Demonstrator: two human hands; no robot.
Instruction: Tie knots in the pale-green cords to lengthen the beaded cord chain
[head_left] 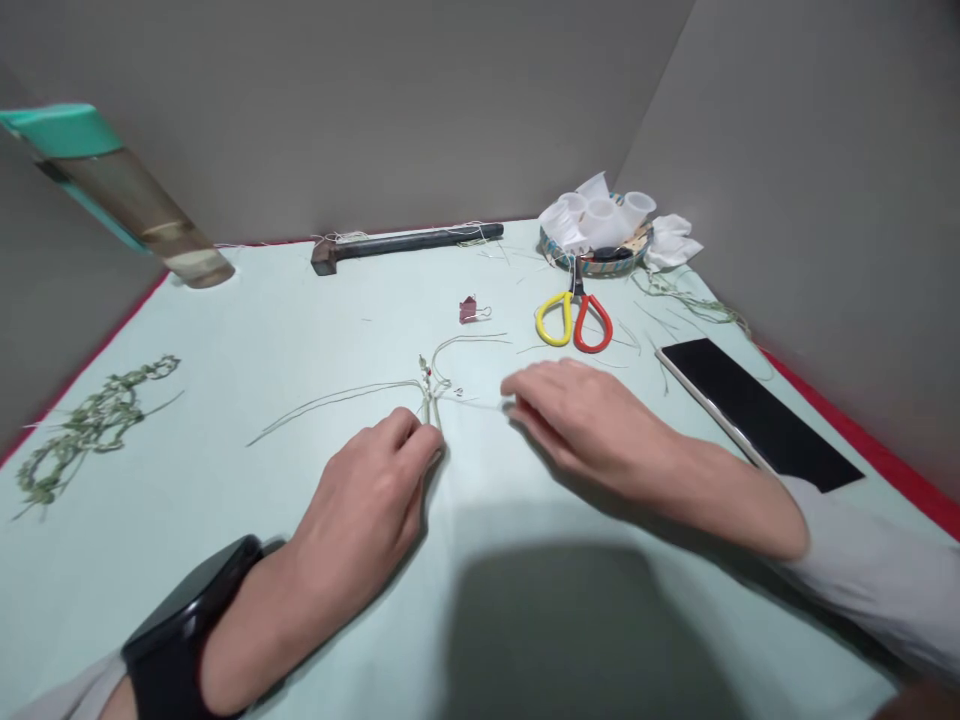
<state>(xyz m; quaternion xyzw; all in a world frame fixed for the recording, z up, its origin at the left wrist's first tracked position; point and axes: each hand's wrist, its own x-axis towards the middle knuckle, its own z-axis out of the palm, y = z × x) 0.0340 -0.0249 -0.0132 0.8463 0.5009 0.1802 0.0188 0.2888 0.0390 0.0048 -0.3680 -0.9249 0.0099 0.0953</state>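
A small piece of pale green knotted cord (427,385) lies mid-table, with a tiny red bead near its top and loose strands spreading left and right. My left hand (375,485), with a black watch (196,610) on its wrist, is closed on the lower cords of this piece. To its right, my right hand (592,420) is closed with its fingertips together. A thin pale strand (480,404) runs from the knotted piece to these fingertips. Just past the hands sits a dark red binder clip (469,310).
Scissors (576,315) with yellow and red handles lie before a basket of white cups (596,268). A phone (757,412) is at right, a hammer (412,243) at the back. On the left are knotted green cords (90,420) and a leaning bottle (142,195).
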